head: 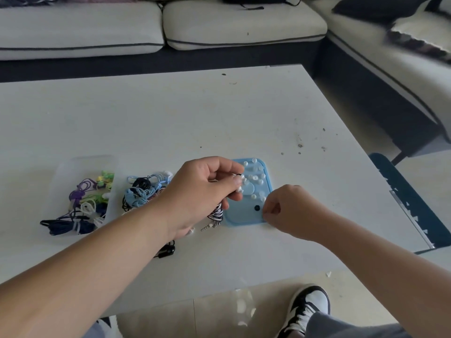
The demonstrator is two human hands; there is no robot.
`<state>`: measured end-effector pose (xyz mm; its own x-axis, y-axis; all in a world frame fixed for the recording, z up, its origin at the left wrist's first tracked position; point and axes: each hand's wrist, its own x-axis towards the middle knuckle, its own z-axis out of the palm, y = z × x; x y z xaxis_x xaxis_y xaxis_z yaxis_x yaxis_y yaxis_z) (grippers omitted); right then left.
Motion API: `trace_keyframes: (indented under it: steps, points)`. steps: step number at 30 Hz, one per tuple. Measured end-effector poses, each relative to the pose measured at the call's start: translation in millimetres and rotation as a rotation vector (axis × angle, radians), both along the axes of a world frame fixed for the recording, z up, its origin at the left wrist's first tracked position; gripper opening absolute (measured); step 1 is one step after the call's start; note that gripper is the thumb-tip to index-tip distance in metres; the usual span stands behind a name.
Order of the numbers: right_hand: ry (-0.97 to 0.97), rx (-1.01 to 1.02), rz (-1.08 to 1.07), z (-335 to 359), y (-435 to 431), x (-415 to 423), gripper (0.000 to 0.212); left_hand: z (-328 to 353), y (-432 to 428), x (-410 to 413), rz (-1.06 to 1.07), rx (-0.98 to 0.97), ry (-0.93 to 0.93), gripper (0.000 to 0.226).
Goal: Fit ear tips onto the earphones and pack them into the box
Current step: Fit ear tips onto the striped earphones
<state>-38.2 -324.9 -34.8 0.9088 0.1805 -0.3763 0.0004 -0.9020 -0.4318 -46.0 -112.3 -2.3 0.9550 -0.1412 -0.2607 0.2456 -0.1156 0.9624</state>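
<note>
Left hand (202, 189) pinches black-and-white striped-cord earphone (216, 214) steady; right hand (288, 208), fingers pinched together at blue plastic tray (244, 215) edge, should seat clear silicone ear tip (255, 178) squarely.

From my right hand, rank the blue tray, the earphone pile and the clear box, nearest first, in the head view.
1. Blue tray, just beside the right hand.
2. Earphone pile, farther left.
3. Clear box, far left.

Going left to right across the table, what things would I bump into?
Clear box → earphone pile → left hand holding striped earphones → blue tray of ear tips → right hand.
</note>
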Motion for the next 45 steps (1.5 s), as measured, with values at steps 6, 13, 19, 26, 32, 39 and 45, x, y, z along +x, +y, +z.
trace_keyframes:
  steps: [6,13,19,26,32,39,45]
  points:
    - [0.167,0.786,-0.430,37.4,17.6,4.2,0.006,2.1,14.6,-1.5,0.037,-0.030,0.020,0.012]
    - [0.366,1.176,-0.451,48.9,50.4,15.6,0.006,10.3,35.1,1.9,0.076,-0.056,-0.038,0.013]
    - [0.396,1.223,-0.394,46.0,66.5,24.6,0.008,10.3,49.5,6.4,0.127,-0.035,-0.083,0.014]
    - [0.410,1.253,-0.331,44.2,77.5,29.0,0.011,9.1,59.6,8.1,0.131,0.009,-0.121,0.015]
    - [0.375,1.300,-0.329,44.1,80.8,27.2,0.014,8.9,57.4,8.5,0.176,0.053,-0.158,0.013]
    - [0.326,1.329,-0.355,42.3,85.5,22.4,0.013,9.5,50.6,5.6,0.204,0.048,-0.167,0.010]
    - [0.290,1.384,-0.435,42.3,91.8,16.3,0.008,9.2,47.2,3.1,0.258,0.057,-0.174,0.008]
